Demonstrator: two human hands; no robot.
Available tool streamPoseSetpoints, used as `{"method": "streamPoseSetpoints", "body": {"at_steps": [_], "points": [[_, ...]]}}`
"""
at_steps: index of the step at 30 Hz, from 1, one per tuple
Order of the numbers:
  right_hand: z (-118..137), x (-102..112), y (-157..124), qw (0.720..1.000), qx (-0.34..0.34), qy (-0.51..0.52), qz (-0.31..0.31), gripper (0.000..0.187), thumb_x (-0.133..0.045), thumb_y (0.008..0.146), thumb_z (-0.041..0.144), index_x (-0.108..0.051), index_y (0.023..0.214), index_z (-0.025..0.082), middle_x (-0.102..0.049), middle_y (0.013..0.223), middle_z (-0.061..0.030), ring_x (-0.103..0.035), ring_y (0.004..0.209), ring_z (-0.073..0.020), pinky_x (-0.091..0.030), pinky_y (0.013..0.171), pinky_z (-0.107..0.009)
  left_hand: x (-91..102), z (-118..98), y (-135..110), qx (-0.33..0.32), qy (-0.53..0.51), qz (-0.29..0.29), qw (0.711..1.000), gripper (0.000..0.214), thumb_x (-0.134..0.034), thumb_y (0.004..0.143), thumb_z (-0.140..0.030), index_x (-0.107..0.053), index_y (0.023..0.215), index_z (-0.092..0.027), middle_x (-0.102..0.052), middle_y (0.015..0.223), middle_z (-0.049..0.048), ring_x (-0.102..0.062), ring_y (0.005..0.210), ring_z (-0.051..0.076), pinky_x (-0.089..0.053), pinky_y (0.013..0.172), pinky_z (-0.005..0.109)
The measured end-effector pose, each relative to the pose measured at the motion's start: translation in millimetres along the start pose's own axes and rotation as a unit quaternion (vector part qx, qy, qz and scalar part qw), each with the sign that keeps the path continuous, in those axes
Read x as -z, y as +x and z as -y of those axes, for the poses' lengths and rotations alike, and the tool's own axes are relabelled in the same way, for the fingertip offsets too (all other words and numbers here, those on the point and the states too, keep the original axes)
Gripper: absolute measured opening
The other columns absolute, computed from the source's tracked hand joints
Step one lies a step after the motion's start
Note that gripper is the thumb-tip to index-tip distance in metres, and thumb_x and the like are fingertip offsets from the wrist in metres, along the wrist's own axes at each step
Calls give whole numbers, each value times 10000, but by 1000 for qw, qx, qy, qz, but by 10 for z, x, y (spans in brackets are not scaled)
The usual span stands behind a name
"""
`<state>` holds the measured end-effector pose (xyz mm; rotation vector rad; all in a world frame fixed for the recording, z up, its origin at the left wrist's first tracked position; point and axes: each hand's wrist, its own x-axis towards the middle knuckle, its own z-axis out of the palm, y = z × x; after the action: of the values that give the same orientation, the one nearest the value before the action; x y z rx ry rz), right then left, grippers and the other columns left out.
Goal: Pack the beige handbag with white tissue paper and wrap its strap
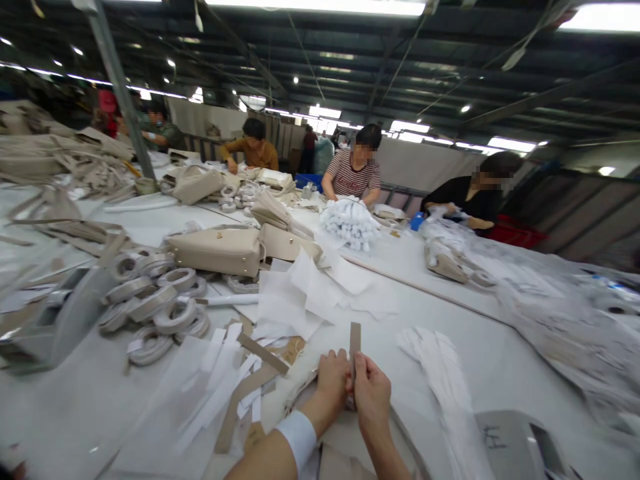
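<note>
Both my hands meet at the near edge of the white table (450, 300). My left hand (333, 379) and my right hand (371, 393) are closed in a pinch on a narrow tan strap (355, 340) that stands upright between them. A white band wraps my left wrist. Loose tan strips (263, 353) and white paper scraps (210, 380) lie just left of my hands. A stack of white paper strips (440, 373) lies to the right.
Rolls of white tape (160, 307) pile up at left beside a beige handbag (217, 250). A grey machine (55, 320) stands at far left. Several people work at the far side. Plastic-wrapped goods (565, 313) cover the right. A grey box (520, 440) sits near right.
</note>
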<state>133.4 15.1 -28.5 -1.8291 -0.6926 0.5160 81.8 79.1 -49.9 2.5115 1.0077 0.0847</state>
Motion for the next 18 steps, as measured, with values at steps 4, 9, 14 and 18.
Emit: {"method": "streamPoseSetpoints", "body": {"at_steps": [4,9,14,18], "points": [[-365,581,-112,991,-136,5,15,388,-553,752,560,-591,702,177,-590,506,-4,-531,393,-143,-395,363,-233,-45,-103,22,-20,20,0,1000,195,-498,940,-296,-599,1067,-187,-584,1075,68,-557,1009,225,-480,846,415],[-570,712,-302,978,-207,-1,37,335,-531,799,467,-530,611,189,-583,472,-7,-566,400,-143,-421,366,-213,-45,-91,10,-26,41,4,999,227,-405,948,-233,-620,1020,-245,-573,1046,82,-554,980,243,-460,788,369],[-488,663,-320,977,-210,15,44,285,-494,824,362,-525,603,185,-594,464,-17,-572,394,-137,-434,375,-201,-31,-117,-3,-24,58,12,998,235,-394,956,-233,-608,1054,-236,-572,1058,74,-549,999,245,-463,793,370],[-435,681,-292,978,-201,28,46,207,-502,798,298,-557,637,180,-622,487,-25,-586,409,-139,-453,401,-201,12,-144,14,-27,66,36,997,206,-455,955,-273,-586,1087,-184,-570,1086,60,-556,992,221,-488,805,395]]}}
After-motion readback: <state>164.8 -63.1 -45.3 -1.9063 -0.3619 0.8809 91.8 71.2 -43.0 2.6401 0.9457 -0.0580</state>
